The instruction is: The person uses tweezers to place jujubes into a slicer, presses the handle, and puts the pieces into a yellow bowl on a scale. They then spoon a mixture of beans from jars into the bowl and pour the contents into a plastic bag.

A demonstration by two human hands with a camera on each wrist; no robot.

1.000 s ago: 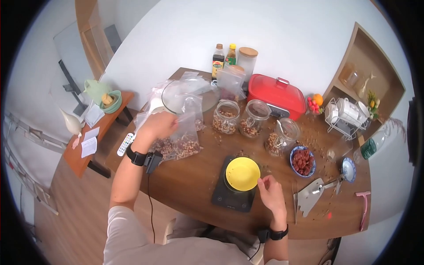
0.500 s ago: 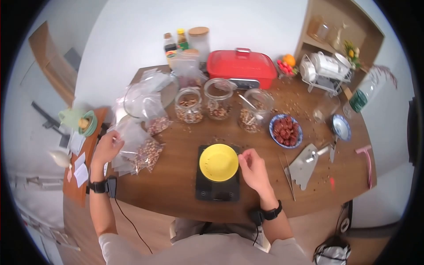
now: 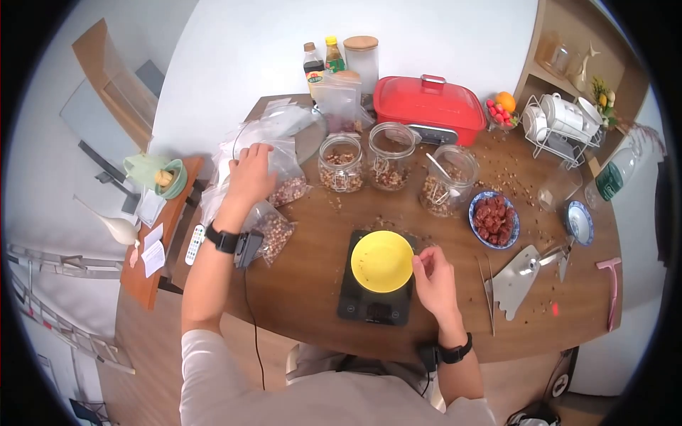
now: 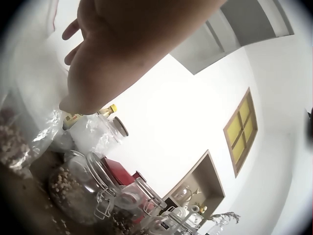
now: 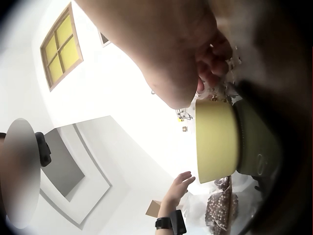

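Observation:
In the head view my left hand (image 3: 252,174) reaches over clear plastic bags (image 3: 280,153) on the table's left side, fingers extended. A bag of beans or nuts (image 3: 273,234) lies below that wrist. My right hand (image 3: 435,284) hovers at the right rim of a yellow bowl (image 3: 383,263), fingers loosely curled with nothing visible in them. A few small dark bits show inside the bowl, which sits on a black kitchen scale (image 3: 373,312). From the right wrist, the bowl (image 5: 215,142) appears side-on below the curled fingers (image 5: 210,68).
Three open clip-top jars (image 3: 341,163) of mixed beans or nuts stand behind the scale, before a red electric cooker (image 3: 430,106). Rightward are a blue-and-white bowl of dark red pieces (image 3: 494,220), tweezers (image 3: 489,295), a metal plate (image 3: 515,280) and scattered bits.
My left hand first drew back left, its bag of beans settling nearer the table edge, then reached forward over the other bags. The right hand stays beside the yellow bowl. The head view has shifted.

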